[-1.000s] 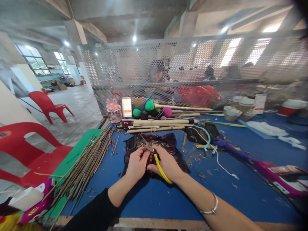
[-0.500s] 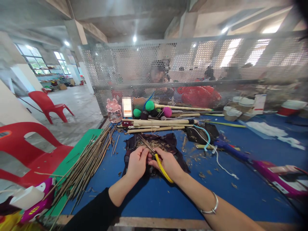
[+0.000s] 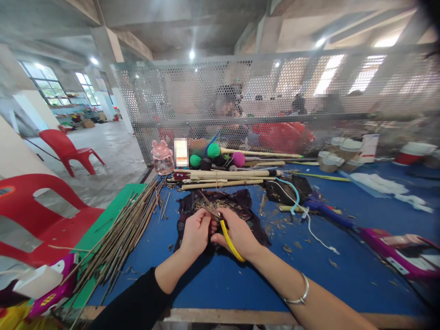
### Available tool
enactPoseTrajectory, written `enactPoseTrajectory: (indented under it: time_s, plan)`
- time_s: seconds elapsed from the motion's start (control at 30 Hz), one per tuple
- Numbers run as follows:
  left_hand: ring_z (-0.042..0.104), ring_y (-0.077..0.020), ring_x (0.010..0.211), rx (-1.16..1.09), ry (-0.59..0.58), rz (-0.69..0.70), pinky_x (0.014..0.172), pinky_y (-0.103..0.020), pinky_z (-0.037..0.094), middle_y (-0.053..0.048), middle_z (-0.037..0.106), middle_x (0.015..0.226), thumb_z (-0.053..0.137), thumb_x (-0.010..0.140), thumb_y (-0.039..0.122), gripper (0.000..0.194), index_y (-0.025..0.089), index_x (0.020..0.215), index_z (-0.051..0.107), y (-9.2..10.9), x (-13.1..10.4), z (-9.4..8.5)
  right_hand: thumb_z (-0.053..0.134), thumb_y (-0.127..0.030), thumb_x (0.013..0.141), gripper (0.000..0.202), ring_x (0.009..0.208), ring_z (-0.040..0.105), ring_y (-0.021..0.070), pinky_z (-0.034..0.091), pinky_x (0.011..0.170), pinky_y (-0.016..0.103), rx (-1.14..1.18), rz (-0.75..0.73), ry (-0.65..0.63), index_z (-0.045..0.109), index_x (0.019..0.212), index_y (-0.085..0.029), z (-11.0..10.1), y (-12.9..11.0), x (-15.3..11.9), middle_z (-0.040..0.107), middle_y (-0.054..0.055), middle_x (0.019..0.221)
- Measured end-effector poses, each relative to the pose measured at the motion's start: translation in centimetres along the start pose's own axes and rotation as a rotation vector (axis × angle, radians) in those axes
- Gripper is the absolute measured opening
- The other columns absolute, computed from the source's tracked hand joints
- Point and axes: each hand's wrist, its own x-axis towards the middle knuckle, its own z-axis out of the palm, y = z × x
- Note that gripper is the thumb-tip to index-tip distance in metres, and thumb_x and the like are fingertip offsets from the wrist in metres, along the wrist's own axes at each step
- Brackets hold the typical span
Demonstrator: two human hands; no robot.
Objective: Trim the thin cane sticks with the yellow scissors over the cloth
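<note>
Scissors (image 3: 231, 243), one pair, yellow-handled: gripped in the curled fingers of the right hand (image 3: 238, 234), blades parted and pointing towards eleven o'clock. Left hand (image 3: 195, 233): thumb and fingers drawn together beside the blades; whether they pinch anything, cannot tell. Dark cloth (image 3: 252, 220), one, strewn with clippings, beneath both hands. Around the cloth: thin sticks (image 3: 120, 236), a loose bundle, at nine o'clock; pale poles (image 3: 233, 175), several, at twelve; pink bottle (image 3: 163, 160), one, at eleven; white cord (image 3: 314, 233), at three.
</note>
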Motion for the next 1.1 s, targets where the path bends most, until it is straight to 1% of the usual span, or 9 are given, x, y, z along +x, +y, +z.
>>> enactPoseTrajectory:
  time_s: [0.2, 0.3, 0.43, 0.6, 0.63, 0.7, 0.8, 0.93, 1.1]
  plan:
    - [0.05, -0.0106, 0.054, 0.008, 0.012, 0.01, 0.054, -0.022, 0.046, -0.001, 0.053, 0.061, 0.044, 0.079, 0.039, 0.026, 0.014, 0.079, 0.054, 0.35, -0.12, 0.15, 0.059, -0.043, 0.071, 0.042, 0.09, 0.053, 0.0202, 0.042, 0.076, 0.029, 0.042, 0.03, -0.018, 0.047, 0.103, -0.019, 0.01, -0.25, -0.01, 0.057, 0.007, 0.096]
    - [0.052, -0.0109, 0.058, 0.037, 0.009, 0.062, 0.057, -0.022, 0.045, -0.002, 0.055, 0.066, 0.042, 0.08, 0.037, 0.025, 0.015, 0.08, 0.053, 0.56, -0.21, 0.21, 0.06, -0.043, 0.07, 0.041, 0.086, 0.054, 0.0192, 0.042, 0.073, 0.028, 0.043, 0.046, -0.006, 0.048, 0.101, -0.02, -0.07, -0.43, -0.02, 0.058, 0.006, 0.093]
    - [0.051, -0.0109, 0.06, 0.063, 0.012, 0.102, 0.058, -0.021, 0.043, -0.002, 0.053, 0.065, 0.041, 0.081, 0.038, 0.027, 0.014, 0.074, 0.052, 0.51, -0.13, 0.05, 0.058, -0.043, 0.072, 0.031, 0.073, 0.056, 0.0162, 0.041, 0.063, 0.023, 0.052, 0.064, -0.003, 0.05, 0.09, -0.02, -0.16, -0.52, 0.04, 0.06, 0.003, 0.083]
    - [0.048, -0.0096, 0.056, 0.004, 0.019, 0.051, 0.053, -0.019, 0.042, 0.0, 0.05, 0.061, 0.046, 0.078, 0.041, 0.028, 0.014, 0.07, 0.051, 0.45, 0.12, -0.19, 0.054, -0.044, 0.074, 0.028, 0.057, 0.053, 0.0141, 0.038, 0.053, 0.022, -0.024, 0.131, -0.025, 0.05, 0.086, -0.02, -0.09, -0.14, 0.01, 0.057, -0.001, 0.064]
    - [0.048, -0.0094, 0.056, -0.022, 0.018, 0.038, 0.052, -0.019, 0.042, 0.0, 0.05, 0.061, 0.046, 0.077, 0.041, 0.028, 0.014, 0.07, 0.051, 0.49, 0.14, -0.19, 0.055, -0.044, 0.074, 0.03, 0.059, 0.054, 0.0147, 0.039, 0.055, 0.023, -0.039, 0.135, -0.022, 0.05, 0.09, -0.02, -0.09, -0.09, -0.01, 0.058, 0.0, 0.067]
    - [0.048, -0.0092, 0.054, -0.063, 0.02, 0.017, 0.052, -0.02, 0.043, 0.001, 0.049, 0.061, 0.046, 0.077, 0.041, 0.027, 0.015, 0.071, 0.05, 0.55, 0.14, -0.15, 0.056, -0.044, 0.072, 0.04, 0.072, 0.058, 0.0172, 0.043, 0.064, 0.026, -0.057, 0.115, -0.012, 0.047, 0.101, -0.019, -0.15, -0.07, -0.05, 0.061, 0.004, 0.083]
    - [0.049, -0.0093, 0.053, -0.08, 0.024, -0.013, 0.052, -0.021, 0.044, 0.001, 0.05, 0.061, 0.046, 0.077, 0.039, 0.025, 0.015, 0.075, 0.051, 0.55, 0.12, -0.06, 0.06, -0.044, 0.067, 0.055, 0.094, 0.054, 0.0216, 0.042, 0.079, 0.033, -0.07, 0.056, -0.026, 0.042, 0.112, -0.017, -0.23, -0.1, -0.08, 0.055, 0.011, 0.106]
    - [0.05, -0.0099, 0.053, -0.059, 0.006, -0.039, 0.052, -0.022, 0.045, 0.001, 0.052, 0.06, 0.047, 0.076, 0.039, 0.025, 0.015, 0.08, 0.055, 0.44, 0.15, -0.01, 0.062, -0.043, 0.066, 0.059, 0.099, 0.051, 0.0233, 0.04, 0.085, 0.036, -0.056, 0.015, -0.024, 0.042, 0.114, -0.015, -0.14, -0.01, -0.06, 0.054, 0.013, 0.108]
    - [0.05, -0.0104, 0.054, -0.045, -0.012, -0.024, 0.054, -0.022, 0.045, 0.001, 0.052, 0.06, 0.047, 0.076, 0.039, 0.025, 0.016, 0.079, 0.055, 0.44, 0.09, -0.01, 0.061, -0.045, 0.067, 0.056, 0.098, 0.051, 0.0229, 0.041, 0.084, 0.035, 0.015, 0.009, -0.017, 0.043, 0.112, -0.016, 0.07, 0.03, -0.09, 0.054, 0.012, 0.106]
